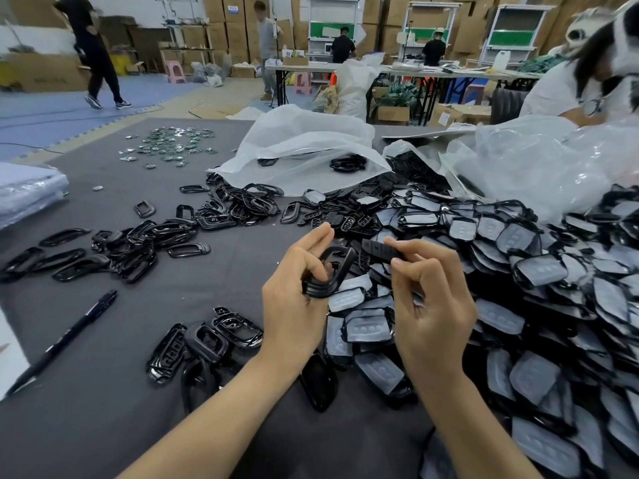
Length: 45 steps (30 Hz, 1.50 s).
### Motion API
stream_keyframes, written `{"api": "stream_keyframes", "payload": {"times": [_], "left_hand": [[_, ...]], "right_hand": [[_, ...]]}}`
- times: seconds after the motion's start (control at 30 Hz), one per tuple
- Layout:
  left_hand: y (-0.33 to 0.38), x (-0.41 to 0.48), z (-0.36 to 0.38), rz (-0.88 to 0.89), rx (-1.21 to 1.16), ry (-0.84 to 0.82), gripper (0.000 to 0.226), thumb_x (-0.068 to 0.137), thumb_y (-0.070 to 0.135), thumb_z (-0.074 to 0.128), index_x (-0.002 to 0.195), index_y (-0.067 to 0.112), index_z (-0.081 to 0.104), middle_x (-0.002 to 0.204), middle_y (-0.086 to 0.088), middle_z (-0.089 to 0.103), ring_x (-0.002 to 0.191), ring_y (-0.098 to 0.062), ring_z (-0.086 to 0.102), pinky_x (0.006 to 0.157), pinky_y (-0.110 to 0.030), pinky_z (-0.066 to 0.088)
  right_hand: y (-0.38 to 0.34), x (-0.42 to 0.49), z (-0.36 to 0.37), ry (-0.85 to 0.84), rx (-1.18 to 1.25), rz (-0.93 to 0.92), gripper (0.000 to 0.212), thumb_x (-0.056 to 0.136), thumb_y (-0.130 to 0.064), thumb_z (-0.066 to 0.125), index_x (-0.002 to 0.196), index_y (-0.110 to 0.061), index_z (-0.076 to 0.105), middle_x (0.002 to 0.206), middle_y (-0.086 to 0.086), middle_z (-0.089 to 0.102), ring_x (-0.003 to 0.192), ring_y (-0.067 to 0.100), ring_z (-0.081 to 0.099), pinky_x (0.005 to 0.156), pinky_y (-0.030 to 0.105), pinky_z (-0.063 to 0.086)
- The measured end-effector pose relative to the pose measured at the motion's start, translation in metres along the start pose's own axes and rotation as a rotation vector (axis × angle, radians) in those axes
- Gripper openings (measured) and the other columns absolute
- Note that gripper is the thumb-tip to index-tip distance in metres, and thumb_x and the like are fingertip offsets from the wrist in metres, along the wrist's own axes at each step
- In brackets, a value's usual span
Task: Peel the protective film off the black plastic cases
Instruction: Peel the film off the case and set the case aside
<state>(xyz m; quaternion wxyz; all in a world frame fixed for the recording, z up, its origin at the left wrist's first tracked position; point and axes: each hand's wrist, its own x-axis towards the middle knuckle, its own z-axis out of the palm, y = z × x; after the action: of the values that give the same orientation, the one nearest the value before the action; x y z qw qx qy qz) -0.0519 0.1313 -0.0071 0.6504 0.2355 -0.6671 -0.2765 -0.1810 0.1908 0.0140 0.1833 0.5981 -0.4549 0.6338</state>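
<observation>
My left hand (294, 292) grips a small stack of glossy black frame-shaped cases (328, 274) above the table. My right hand (432, 302) pinches a flat black case piece (378, 250) between thumb and fingers, just right of the stack. A large heap of black cases covered with grey protective film (518, 278) fills the right side of the table. Bare glossy black frames (214, 337) lie below my left hand, and more bare frames (138, 243) are scattered to the left.
A black pen (65, 340) lies at the left on the dark grey table cover (173, 292). Translucent plastic bags (304, 146) stand behind the heap. Small shiny parts (169, 146) are spread at the far left. A person in white (567, 84) sits at the right.
</observation>
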Motion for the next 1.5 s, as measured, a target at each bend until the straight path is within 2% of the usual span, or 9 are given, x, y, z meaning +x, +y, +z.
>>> {"api": "stream_keyframes", "payload": {"times": [0.27,0.37,0.47,0.6,0.7,0.9,1.17,1.27,1.5], "left_hand": [[0.004,0.001,0.000,-0.024,0.017,0.007,0.022,0.087,0.008,0.055,0.077,0.025,0.045,0.131,0.001,0.060,0.122,-0.013,0.059,0.097,-0.022,0.048],[0.007,0.002,0.003,-0.241,-0.072,0.071,0.047,0.085,-0.011,0.057,0.068,0.031,0.045,0.119,0.008,0.067,0.113,-0.011,0.064,0.090,-0.019,0.049],[0.007,0.004,0.003,-0.478,-0.226,0.097,0.044,0.083,-0.020,0.057,0.067,0.019,0.042,0.106,0.002,0.073,0.106,-0.011,0.068,0.083,-0.015,0.050],[0.006,0.007,0.003,-0.742,-0.462,0.086,0.036,0.087,-0.018,0.052,0.068,0.012,0.044,0.081,0.005,0.074,0.083,-0.008,0.068,0.072,-0.013,0.053],[0.010,0.008,0.005,-0.836,-0.497,-0.048,0.025,0.087,-0.015,0.055,0.075,0.006,0.059,0.069,0.001,0.067,0.077,-0.015,0.063,0.078,-0.018,0.055],[0.017,0.005,0.005,-0.952,-0.683,-0.210,0.020,0.089,-0.014,0.052,0.099,-0.004,0.066,0.097,-0.017,0.074,0.091,-0.022,0.073,0.070,-0.016,0.055],[0.015,0.003,0.003,-0.937,-0.539,-0.288,0.014,0.093,0.002,0.057,0.093,0.005,0.071,0.090,-0.011,0.075,0.083,-0.019,0.074,0.068,-0.016,0.055],[0.016,0.002,0.002,-0.944,-0.496,-0.321,0.017,0.096,0.008,0.056,0.092,0.005,0.071,0.088,-0.016,0.075,0.078,-0.023,0.074,0.065,-0.021,0.056],[0.019,0.002,0.002,-0.933,-0.440,-0.397,0.027,0.098,0.015,0.053,0.085,0.018,0.077,0.081,-0.016,0.075,0.070,-0.024,0.074,0.061,-0.023,0.057]], "right_hand": [[0.001,-0.001,0.000,-0.024,0.022,0.064,0.009,0.089,0.003,0.059,0.081,-0.001,0.060,0.103,0.003,0.059,0.095,0.011,0.060,0.076,0.020,0.053],[-0.002,-0.001,0.002,-0.104,0.172,0.349,0.018,0.085,0.006,0.066,0.083,-0.011,0.065,0.092,-0.003,0.067,0.085,0.015,0.067,0.075,0.030,0.056],[-0.006,0.002,0.004,-0.193,0.322,0.639,0.024,0.086,-0.003,0.068,0.084,-0.026,0.068,0.080,-0.005,0.071,0.078,0.015,0.070,0.076,0.031,0.057],[-0.005,0.005,0.002,-0.230,0.331,0.683,0.021,0.086,-0.004,0.068,0.085,-0.025,0.070,0.079,-0.008,0.070,0.076,0.012,0.068,0.073,0.022,0.054],[-0.002,0.004,0.003,-0.233,0.304,0.706,0.020,0.086,-0.004,0.068,0.085,-0.024,0.071,0.079,-0.009,0.071,0.076,0.010,0.067,0.071,0.018,0.052],[0.007,0.007,0.001,-0.221,0.258,0.799,0.024,0.085,-0.002,0.068,0.079,-0.025,0.070,0.075,-0.010,0.072,0.071,0.007,0.066,0.071,0.020,0.053],[0.005,0.006,0.002,-0.360,0.321,0.835,0.026,0.081,0.001,0.070,0.073,-0.023,0.072,0.078,0.002,0.068,0.061,-0.002,0.060,0.059,0.010,0.047],[0.005,0.007,0.001,-0.455,0.250,0.769,0.030,0.080,-0.001,0.072,0.071,-0.029,0.069,0.091,-0.002,0.059,0.072,-0.002,0.056,0.068,0.008,0.044],[0.005,0.007,-0.001,-0.507,0.599,1.027,0.035,0.085,0.005,0.063,0.082,-0.030,0.067,0.083,0.009,0.070,0.069,0.014,0.066,0.054,0.031,0.054]]}}
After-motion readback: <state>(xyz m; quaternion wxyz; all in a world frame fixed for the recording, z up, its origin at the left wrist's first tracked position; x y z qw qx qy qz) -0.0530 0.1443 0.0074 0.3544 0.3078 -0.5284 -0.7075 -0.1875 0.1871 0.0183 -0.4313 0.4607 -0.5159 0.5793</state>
